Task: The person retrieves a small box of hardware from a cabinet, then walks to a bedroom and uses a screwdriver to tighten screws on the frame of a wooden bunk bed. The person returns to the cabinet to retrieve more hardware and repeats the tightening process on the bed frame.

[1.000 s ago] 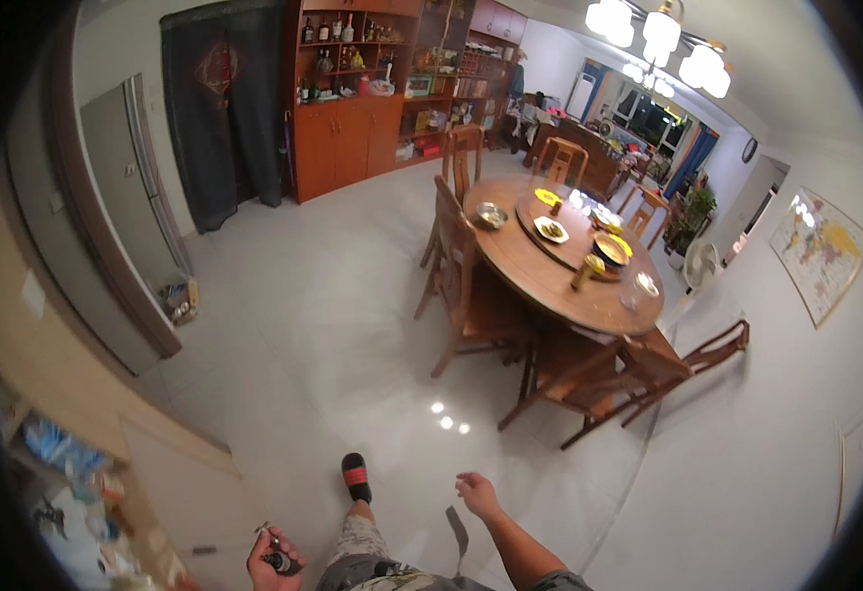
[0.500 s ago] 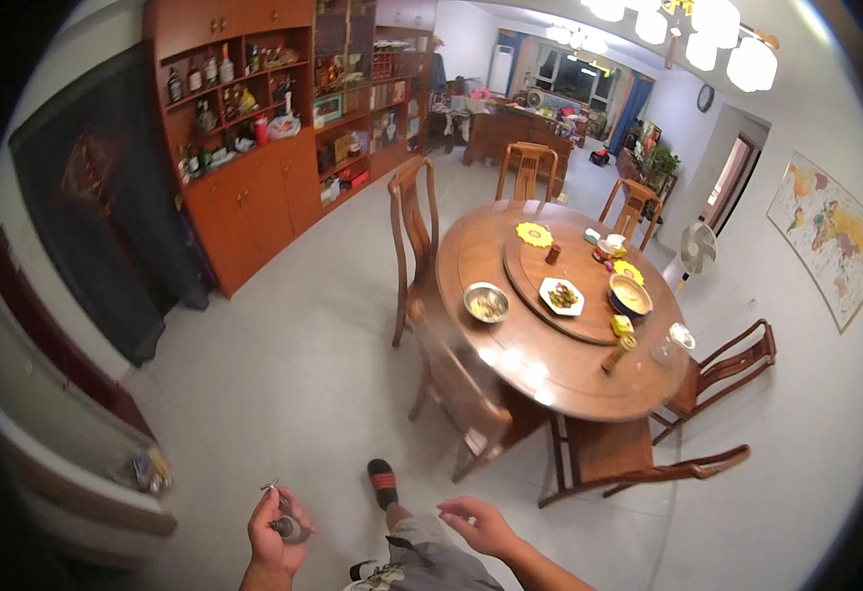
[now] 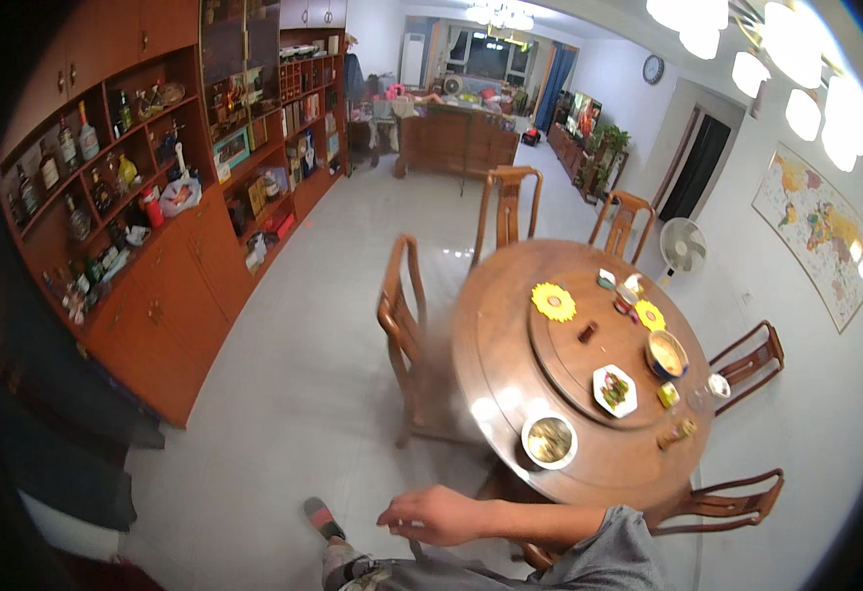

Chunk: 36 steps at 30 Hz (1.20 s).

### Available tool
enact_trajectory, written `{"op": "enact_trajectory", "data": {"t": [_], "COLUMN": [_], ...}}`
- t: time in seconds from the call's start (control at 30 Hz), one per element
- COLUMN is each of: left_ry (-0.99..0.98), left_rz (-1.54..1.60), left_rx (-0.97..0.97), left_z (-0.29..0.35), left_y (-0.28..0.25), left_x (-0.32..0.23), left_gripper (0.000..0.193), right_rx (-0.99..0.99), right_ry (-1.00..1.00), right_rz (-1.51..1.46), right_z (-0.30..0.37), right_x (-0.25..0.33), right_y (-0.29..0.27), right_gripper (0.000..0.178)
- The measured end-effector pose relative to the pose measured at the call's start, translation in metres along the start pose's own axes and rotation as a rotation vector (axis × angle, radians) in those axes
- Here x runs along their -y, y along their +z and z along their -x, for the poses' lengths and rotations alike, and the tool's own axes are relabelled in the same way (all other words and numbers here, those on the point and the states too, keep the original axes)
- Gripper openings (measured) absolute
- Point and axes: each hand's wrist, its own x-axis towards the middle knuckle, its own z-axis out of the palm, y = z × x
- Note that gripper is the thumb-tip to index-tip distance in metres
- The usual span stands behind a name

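Hanging half-open, right hand (image 3: 435,516) seemingly empty, left hand unseen, its grip unclear

tbh can't read any txt here. Bottles (image 3: 88,140) at upper left have pale labels, but they're way too small n blurry. Round wall clock (image 3: 654,69), upper right: dial marks are mush, sry. World map (image 3: 814,236) at far right: print's too tiny imo. Books (image 3: 298,115), upper left of ctr: spines unreadable too.
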Motion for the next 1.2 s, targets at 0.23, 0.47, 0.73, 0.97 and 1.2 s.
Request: {"op": "enact_trajectory", "data": {"t": [0.23, 0.47, 0.73, 0.97, 1.2], "left_ry": [0.130, -0.218, -0.360, -0.412, -0.461], "left_rz": [-0.219, -0.861, -0.848, -0.744, -0.856], "left_rx": [-0.021, 0.745, 0.677, 0.283, 0.509], "left_z": [-0.257, -0.372, -0.545, -0.707, -0.828], "left_y": [0.337, 0.817, 1.106, 1.233, 1.509], "left_x": [-0.013, 0.093, 0.280, 0.375, 0.638], "left_gripper": [0.020, 0.031, 0.031, 0.031, 0.030], "right_rx": [-0.161, -0.525, -0.938, -0.547, -0.928], "right_ry": [0.190, 0.438, 0.560, 0.319, 0.897], "right_rz": [0.030, 0.064, 0.117, 0.225, 0.059], "right_z": [-0.246, -0.342, -0.448, -0.590, -0.571], "right_x": [-0.138, -0.240, -0.471, -0.604, -0.884], "right_y": [-0.073, -0.214, -0.435, -0.687, -0.829], "right_gripper": [0.022, 0.017, 0.015, 0.017, 0.017]}}
